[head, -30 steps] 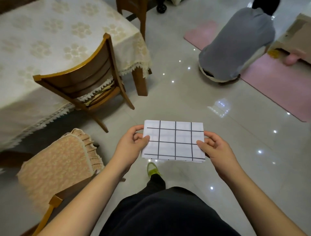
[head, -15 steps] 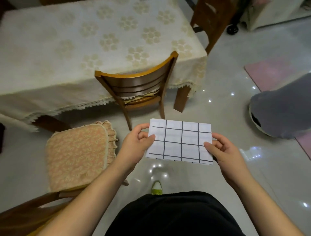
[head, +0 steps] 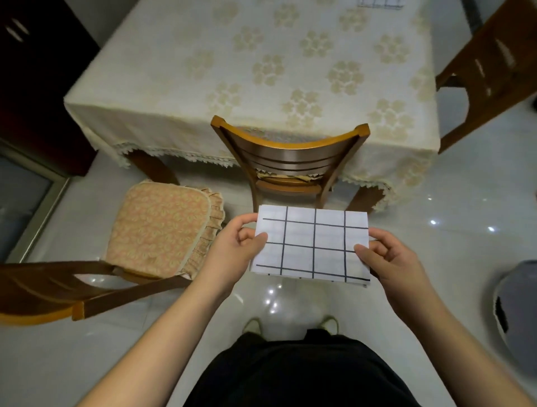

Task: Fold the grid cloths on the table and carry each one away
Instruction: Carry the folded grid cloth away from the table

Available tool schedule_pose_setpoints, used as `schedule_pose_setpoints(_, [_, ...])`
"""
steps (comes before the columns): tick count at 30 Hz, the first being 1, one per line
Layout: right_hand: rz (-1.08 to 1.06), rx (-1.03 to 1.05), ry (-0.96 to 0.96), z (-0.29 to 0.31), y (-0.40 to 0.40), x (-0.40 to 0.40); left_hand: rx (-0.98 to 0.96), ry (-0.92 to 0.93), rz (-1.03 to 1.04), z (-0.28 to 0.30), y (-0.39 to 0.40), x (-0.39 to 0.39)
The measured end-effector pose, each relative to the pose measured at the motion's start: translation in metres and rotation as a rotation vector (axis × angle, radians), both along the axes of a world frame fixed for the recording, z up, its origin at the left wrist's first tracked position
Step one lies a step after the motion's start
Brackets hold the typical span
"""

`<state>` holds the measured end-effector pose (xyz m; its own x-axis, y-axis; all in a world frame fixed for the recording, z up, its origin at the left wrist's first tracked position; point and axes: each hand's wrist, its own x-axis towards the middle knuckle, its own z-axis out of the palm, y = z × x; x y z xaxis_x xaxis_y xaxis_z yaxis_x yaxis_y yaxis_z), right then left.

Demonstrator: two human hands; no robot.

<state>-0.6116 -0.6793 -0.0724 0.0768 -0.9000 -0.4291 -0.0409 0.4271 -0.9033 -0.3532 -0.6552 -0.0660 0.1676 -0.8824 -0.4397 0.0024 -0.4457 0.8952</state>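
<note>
Head view: the folded grid cloth [head: 312, 242], light, soft and likely floppy, hangs over the floor before the surface [head: 261, 66], left hand [head: 232, 255] and right hand [head: 392, 261] pinching its short edges, sensible holds.

Wooden chairs [head: 290, 162] ring a table [head: 261, 72] on glossy pale floor tiles [head: 465, 209].

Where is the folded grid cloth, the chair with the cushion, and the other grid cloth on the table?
folded grid cloth [head: 312, 244], head view, middle of its top face.
cushioned chair [head: 158, 229], head view, middle of the cushion.
other grid cloth [head: 380, 3], head view, visible edge at table's far end.
</note>
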Motion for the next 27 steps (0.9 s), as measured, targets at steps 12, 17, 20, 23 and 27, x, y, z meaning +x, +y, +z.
schedule_pose_setpoints(12, [0.250,-0.003,0.023,0.012,-0.094,-0.035,-0.038,0.022,0.211,0.021,-0.029,-0.050])
schedule_pose_setpoints(17, [0.251,0.011,0.023,0.010,-0.146,-0.035,-0.049,0.034,0.263,0.013,-0.075,-0.050])
schedule_pose_setpoints(20, [0.231,-0.016,0.037,0.011,-0.179,-0.040,-0.062,0.039,0.244,0.003,-0.114,-0.049])
schedule_pose_setpoints(23, [0.199,-0.047,0.045,0.020,-0.209,-0.046,-0.089,0.075,0.220,0.004,-0.155,-0.054])
schedule_pose_setpoints(27, [0.147,-0.064,0.085,0.030,-0.240,-0.060,-0.107,0.077,0.173,0.008,-0.203,-0.063])
